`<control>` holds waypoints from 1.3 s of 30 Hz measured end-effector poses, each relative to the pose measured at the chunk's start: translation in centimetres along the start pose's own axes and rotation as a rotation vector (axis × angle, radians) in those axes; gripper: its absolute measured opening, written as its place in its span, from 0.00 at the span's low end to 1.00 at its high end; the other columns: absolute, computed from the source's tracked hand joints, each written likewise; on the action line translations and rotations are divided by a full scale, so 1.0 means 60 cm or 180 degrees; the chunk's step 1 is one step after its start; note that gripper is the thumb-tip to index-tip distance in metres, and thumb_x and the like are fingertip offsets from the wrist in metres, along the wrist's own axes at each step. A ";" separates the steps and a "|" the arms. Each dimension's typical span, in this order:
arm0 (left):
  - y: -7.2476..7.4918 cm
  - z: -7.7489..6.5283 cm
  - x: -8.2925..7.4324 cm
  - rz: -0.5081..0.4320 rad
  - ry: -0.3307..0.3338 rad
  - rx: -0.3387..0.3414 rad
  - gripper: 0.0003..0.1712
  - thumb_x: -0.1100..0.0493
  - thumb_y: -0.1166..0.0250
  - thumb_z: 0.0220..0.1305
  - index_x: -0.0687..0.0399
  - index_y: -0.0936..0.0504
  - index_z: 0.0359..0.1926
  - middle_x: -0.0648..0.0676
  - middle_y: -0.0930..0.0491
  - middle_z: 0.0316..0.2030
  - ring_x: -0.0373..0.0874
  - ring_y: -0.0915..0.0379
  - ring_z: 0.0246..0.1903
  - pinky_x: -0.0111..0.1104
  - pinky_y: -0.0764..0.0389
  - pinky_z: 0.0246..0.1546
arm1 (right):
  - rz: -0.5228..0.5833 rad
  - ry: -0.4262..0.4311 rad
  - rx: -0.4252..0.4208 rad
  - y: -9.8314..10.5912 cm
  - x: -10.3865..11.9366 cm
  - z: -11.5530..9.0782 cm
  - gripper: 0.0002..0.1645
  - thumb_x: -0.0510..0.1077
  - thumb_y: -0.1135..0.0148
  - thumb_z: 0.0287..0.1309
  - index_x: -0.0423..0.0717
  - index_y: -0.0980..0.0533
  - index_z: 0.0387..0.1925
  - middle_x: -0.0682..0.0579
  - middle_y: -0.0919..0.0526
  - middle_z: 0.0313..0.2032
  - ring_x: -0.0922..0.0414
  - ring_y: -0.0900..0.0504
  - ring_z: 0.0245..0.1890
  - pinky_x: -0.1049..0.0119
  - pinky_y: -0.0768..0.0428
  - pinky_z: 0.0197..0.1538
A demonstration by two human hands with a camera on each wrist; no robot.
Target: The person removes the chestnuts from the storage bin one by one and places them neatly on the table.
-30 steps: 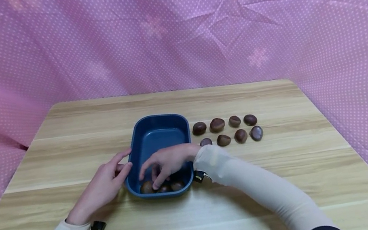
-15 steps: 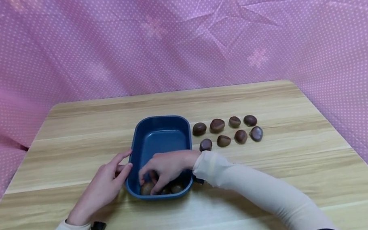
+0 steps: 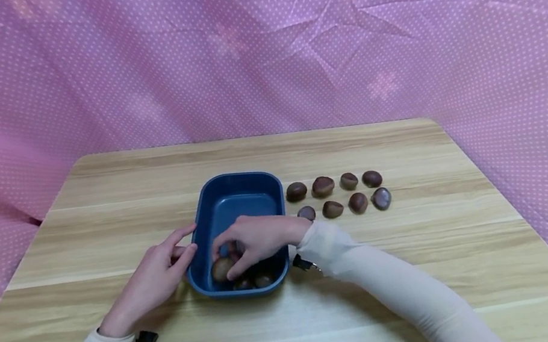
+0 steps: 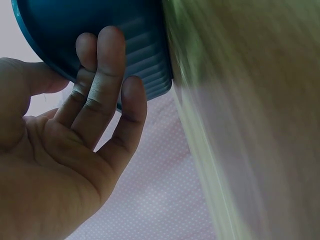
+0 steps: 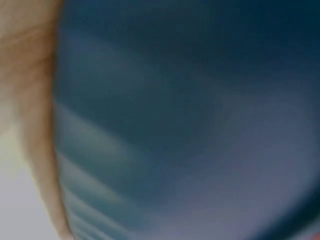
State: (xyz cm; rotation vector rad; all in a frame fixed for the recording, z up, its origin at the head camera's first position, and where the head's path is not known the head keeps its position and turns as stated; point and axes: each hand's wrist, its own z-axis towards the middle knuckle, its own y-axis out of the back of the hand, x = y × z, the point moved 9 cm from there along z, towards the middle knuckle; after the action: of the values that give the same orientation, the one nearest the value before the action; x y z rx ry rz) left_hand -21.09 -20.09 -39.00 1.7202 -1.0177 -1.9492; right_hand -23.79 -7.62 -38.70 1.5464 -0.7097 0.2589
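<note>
A deep blue rectangular box [image 3: 236, 197] stands on the table. My right hand [image 3: 262, 236] reaches down into its near end and pinches a brown chestnut [image 3: 221, 270] between thumb and fingers. Two more chestnuts [image 3: 263, 280] lie by the near wall, partly in the hand's shadow. My left hand [image 3: 160, 276] rests at the box's left side, its fingers [image 4: 111, 50] extended along the ribbed outer wall and the thumb near the rim. The right wrist view is blurred and filled mostly by the box's blue wall [image 5: 125, 90]; the held chestnut is hidden there.
Right of the box, several chestnuts [image 3: 323, 187] lie in two rows on the wooden table [image 3: 429, 241]. The nearest ones sit close to the box's right wall. A pink dotted cloth [image 3: 252, 46] hangs around the table's back and sides.
My right hand has closed its fingers on the leftmost chestnut and lifted it slightly off the near corner, away from the near wall. The left hand stays in place.
</note>
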 end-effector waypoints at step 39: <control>0.003 0.006 0.004 0.0064 0.0042 0.0015 0.30 0.52 0.50 0.82 0.60 0.39 0.77 0.56 0.13 0.45 0.44 0.28 0.29 0.32 0.29 0.29 | 0.0047 -0.1496 -0.0621 0.058 -0.145 -0.346 0.21 0.52 0.28 0.60 0.55 0.20 0.54 0.62 0.15 0.35 0.65 0.17 0.34 0.65 0.19 0.40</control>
State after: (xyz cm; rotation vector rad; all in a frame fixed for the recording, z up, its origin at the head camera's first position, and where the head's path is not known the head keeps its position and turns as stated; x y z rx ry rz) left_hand -21.51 -20.30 -39.03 1.7166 -1.0317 -1.9221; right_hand -27.36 14.86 -38.21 1.4253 -1.0796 -0.1685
